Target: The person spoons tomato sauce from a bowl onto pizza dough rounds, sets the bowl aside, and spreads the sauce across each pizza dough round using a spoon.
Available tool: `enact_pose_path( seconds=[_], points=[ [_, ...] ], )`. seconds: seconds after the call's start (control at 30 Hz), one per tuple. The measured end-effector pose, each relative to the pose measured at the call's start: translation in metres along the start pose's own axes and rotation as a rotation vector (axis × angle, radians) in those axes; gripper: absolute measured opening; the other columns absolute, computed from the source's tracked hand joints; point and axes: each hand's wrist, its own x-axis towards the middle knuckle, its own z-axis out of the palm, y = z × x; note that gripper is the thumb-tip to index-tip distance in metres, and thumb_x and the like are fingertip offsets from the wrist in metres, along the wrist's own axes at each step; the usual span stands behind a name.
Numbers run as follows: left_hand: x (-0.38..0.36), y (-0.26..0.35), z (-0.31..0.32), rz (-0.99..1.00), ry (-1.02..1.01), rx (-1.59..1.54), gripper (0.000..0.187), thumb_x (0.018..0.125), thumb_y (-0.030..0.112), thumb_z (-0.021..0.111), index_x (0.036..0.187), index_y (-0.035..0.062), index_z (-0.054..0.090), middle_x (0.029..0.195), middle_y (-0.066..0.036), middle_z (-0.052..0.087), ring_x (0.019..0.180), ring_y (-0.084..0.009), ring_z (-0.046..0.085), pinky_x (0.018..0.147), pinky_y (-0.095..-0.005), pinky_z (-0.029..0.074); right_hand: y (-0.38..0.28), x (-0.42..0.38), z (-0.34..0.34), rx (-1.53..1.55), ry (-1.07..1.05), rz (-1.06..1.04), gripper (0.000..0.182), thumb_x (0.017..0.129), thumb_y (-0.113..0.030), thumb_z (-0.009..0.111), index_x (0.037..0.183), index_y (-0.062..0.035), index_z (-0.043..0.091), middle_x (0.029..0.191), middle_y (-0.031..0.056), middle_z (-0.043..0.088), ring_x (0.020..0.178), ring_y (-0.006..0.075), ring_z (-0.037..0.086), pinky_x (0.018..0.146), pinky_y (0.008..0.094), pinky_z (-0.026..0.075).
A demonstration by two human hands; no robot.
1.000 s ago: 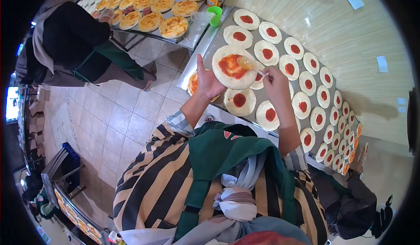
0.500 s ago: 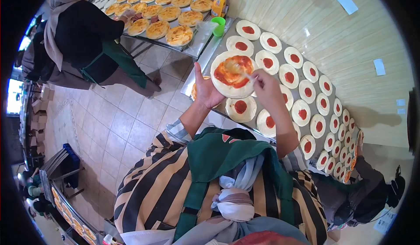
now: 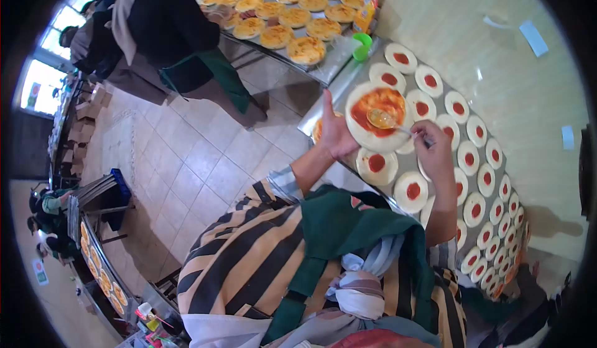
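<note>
A round pizza base point(image 3: 357, 127) rests on my left hand point(image 3: 337, 135), which holds it up from below and the left side. My left thumb points up, apart from the rim. Red sauce point(image 3: 387, 97) is smeared over the middle of the base. My right hand point(image 3: 435, 150) pinches the handle of a metal spoon point(image 3: 380, 119), whose bowl touches the sauce. Beneath and beside the held base, several more bases lie on the grey table; a nearby base point(image 3: 377, 166) carries a single red dab of sauce.
A green cup point(image 3: 361, 46) and a yellow packet point(image 3: 365, 15) stand at the table's far end. Beyond, a person point(image 3: 177, 25) bends over several yellow-topped pizzas point(image 3: 306, 50). Another person point(image 3: 522, 304) is at lower right. More pizzas point(image 3: 102, 279) lie at lower left.
My head view has turned, shifting the scene rightward. The spoon has moved over the sauce, and its bowl now shows clearly. Both hands keep their hold.
</note>
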Motion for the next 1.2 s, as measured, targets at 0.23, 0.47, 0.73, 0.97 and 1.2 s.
enact_pose_path(
  seconds=[0.23, 0.47, 0.73, 0.97, 1.2],
  points=[
    [0.002, -0.009, 0.011, -0.015, 0.024, 0.098, 0.118, 0.07, 0.09, 0.034, 0.149, 0.0052, 0.019, 0.154, -0.019, 0.022, 0.141, -0.0374, 0.025, 0.115, -0.0538, 0.017, 0.001, 0.009, 0.008, -0.006, -0.09, -0.183, 0.01, 0.084, -0.001, 0.056, 0.093, 0.001, 0.058, 0.08, 0.0108, 0.06, 0.07, 0.0202, 0.058, 0.065, 0.0298, 0.047],
    [0.003, -0.015, 0.025, 0.011, 0.027, 0.159, 0.119, 0.069, 0.092, 0.033, 0.15, 0.0056, 0.017, 0.153, -0.019, 0.022, 0.14, -0.0357, 0.027, 0.115, -0.0509, 0.02, 0.016, -0.006, -0.018, 0.019, -0.006, 0.072, 0.011, 0.086, 0.004, 0.056, 0.095, 0.0001, 0.059, 0.079, 0.004, 0.059, 0.069, 0.0054, 0.054, 0.06, 0.0202, 0.042],
    [0.006, -0.022, 0.036, 0.088, 0.089, 0.53, 0.117, 0.069, 0.092, 0.032, 0.15, 0.0075, 0.018, 0.154, -0.016, 0.023, 0.14, -0.0337, 0.027, 0.115, -0.0512, 0.019, 0.023, 0.021, 0.02, 0.242, 0.254, -0.094, 0.01, 0.089, 0.003, 0.055, 0.098, 0.0015, 0.058, 0.08, 0.0023, 0.058, 0.074, 0.0053, 0.056, 0.066, 0.0208, 0.046],
    [0.005, -0.024, 0.042, 0.154, 0.096, 0.642, 0.117, 0.069, 0.092, 0.031, 0.15, 0.0092, 0.018, 0.154, -0.015, 0.024, 0.14, -0.0324, 0.027, 0.115, -0.0518, 0.02, 0.014, 0.007, 0.025, 0.296, 0.236, -0.15, 0.008, 0.089, 0.001, 0.058, 0.097, 0.0006, 0.06, 0.08, 0.0015, 0.06, 0.072, 0.0043, 0.056, 0.064, 0.0204, 0.046],
    [0.004, -0.023, 0.041, 0.204, 0.033, 0.59, 0.117, 0.068, 0.092, 0.034, 0.15, 0.0091, 0.02, 0.154, -0.013, 0.024, 0.141, -0.0321, 0.026, 0.115, -0.052, 0.02, 0.036, 0.021, 0.011, 0.206, 0.39, -0.187, 0.008, 0.089, 0.001, 0.056, 0.096, -0.0009, 0.06, 0.078, 0.0008, 0.058, 0.066, 0.0039, 0.053, 0.059, 0.0192, 0.042]
  ],
)
